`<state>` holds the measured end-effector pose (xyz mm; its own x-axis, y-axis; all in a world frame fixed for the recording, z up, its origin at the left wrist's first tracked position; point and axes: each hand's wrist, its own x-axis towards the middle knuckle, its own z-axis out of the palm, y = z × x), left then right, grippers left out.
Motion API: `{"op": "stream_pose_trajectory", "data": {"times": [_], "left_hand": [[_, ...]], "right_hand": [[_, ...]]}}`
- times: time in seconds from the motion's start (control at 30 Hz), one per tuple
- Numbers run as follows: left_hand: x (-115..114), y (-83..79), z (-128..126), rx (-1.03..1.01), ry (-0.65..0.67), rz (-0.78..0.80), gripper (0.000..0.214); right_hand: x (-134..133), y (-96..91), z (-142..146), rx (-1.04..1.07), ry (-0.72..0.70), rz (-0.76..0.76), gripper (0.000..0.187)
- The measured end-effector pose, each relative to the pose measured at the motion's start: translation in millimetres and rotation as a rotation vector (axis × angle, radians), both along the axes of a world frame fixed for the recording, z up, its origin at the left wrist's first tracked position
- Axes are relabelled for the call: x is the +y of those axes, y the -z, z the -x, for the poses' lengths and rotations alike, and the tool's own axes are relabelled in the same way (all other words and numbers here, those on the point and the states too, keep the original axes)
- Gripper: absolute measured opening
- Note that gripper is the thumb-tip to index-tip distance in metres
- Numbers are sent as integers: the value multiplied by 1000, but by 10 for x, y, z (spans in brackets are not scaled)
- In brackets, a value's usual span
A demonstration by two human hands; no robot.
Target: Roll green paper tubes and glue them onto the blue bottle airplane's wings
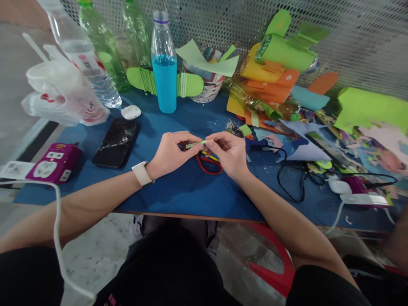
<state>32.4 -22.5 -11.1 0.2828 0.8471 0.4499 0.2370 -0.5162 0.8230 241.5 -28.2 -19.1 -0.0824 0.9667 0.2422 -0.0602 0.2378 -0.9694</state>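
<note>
Head view: pale strip [194, 145] spans left hand's [172, 149] and right hand's [231, 154] fingertips.

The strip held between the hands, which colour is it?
The strip is pale green; the head view shows it.

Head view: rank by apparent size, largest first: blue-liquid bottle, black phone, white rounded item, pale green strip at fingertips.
1. Blue-liquid bottle
2. Black phone
3. White rounded item
4. Pale green strip, judged by its visible part; some may be hidden
</note>
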Motion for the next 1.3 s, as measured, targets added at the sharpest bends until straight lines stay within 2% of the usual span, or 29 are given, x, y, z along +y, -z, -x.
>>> {"op": "stream_pose_trajectory", "data": {"times": [0.27,0.5,0.63,0.8,1.0,1.3], "left_hand": [[6,-2,9,-17,41,31,19],[20,9,3,2,47,14,17],[20,13,-5,10,49,4,17],[23,14,6,6,54,-17,17],[31,34,9,40,59,-81,15],[46,87,22,61,70,-231,11]], "right_hand": [[-9,-7,-26,-49,-18,-38,45],[14,-18,-120,-252,39,-244,38],[30,-16,-158,-323,51,-301,37],[36,-4,-167,-323,49,-311,35],[81,2,-205,-311,-12,-381,22],[80,-16,-212,-307,6,-371,25]]}}
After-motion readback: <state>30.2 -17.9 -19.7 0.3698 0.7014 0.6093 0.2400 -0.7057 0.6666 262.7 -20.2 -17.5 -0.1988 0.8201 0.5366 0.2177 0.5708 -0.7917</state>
